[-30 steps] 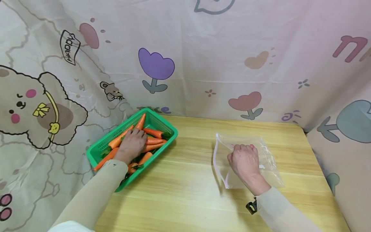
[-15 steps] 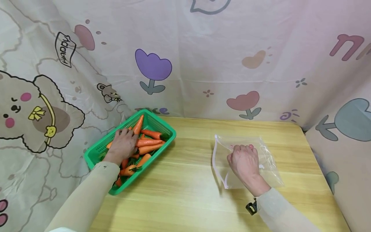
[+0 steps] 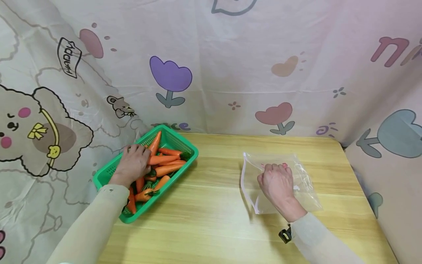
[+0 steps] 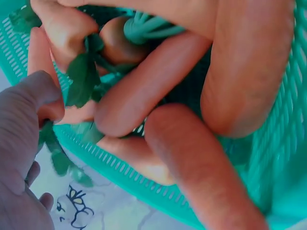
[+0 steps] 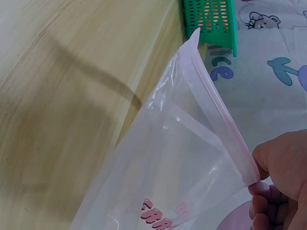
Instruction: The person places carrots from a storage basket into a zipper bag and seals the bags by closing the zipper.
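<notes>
My left hand [image 3: 132, 165] is at the back-left side of a green plastic basket [image 3: 165, 190] full of carrots [image 3: 169, 168]. In the left wrist view its thumb lies across a small carrot [image 4: 39, 55] with green leaf stubs, pinched near its leafy end. Fingers behind that carrot are partly hidden. On the right, my right hand [image 3: 278, 185] holds a clear zip bag [image 3: 306, 187] with a pink zip strip and red print. Seen from the right wrist, thumb and forefinger pinch a corner of the bag's mouth [image 5: 218, 103], which gapes slightly.
Wooden table [image 3: 211, 220] lies under both basket and bag, with bare boards between them. A printed cloth [image 3: 224, 66] hangs close behind the table and along both sides. Near the right sleeve is a black wrist strap [image 3: 285, 234].
My left hand has shifted leftward across the basket, uncovering more carrots in the middle. The right hand keeps its pinch on the bag. The head view has turned slightly.
</notes>
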The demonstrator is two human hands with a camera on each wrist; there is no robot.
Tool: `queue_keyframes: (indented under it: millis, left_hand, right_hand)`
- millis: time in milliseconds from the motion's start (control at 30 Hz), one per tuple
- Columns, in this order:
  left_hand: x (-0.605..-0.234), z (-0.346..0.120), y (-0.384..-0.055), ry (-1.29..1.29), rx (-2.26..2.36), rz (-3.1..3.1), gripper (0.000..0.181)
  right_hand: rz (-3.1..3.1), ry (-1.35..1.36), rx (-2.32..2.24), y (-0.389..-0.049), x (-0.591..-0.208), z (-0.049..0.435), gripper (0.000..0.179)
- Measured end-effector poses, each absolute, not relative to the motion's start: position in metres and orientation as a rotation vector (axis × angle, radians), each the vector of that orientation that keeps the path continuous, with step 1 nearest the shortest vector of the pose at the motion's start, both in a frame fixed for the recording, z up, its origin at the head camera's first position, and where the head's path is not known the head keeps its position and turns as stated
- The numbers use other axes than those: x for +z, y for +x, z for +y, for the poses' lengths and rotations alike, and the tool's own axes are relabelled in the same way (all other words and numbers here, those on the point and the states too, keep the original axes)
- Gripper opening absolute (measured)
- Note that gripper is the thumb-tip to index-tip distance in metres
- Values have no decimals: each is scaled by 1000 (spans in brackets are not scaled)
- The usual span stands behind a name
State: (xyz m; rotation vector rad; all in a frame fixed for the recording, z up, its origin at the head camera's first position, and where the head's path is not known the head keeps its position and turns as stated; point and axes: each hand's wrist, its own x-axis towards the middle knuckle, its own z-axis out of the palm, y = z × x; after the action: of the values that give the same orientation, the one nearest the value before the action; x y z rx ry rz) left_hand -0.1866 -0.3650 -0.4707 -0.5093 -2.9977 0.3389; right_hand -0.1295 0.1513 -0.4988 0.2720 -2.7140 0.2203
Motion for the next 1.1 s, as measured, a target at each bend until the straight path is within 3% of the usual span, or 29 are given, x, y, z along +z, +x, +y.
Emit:
queue_keyframes:
  millis: [233,467,667,1100]
  left_hand:
    - [-453,-370,-191,-537,217,-2899,45]
    - [-435,-365,-185,-583,176,-2816,52]
    - [-419,-350,-182,-688,120,-2662,44]
    - [-412,-258,-172,-878,-10,-2440,45]
  right_hand:
    - [-2712,260,222,-131,-497,153,24]
    - [-2700,246,244,-133,-495,154,23]
    - [-2687,249,227,-136,-488,157,26]
    - [-2617,224,278,-145,-478,151,22]
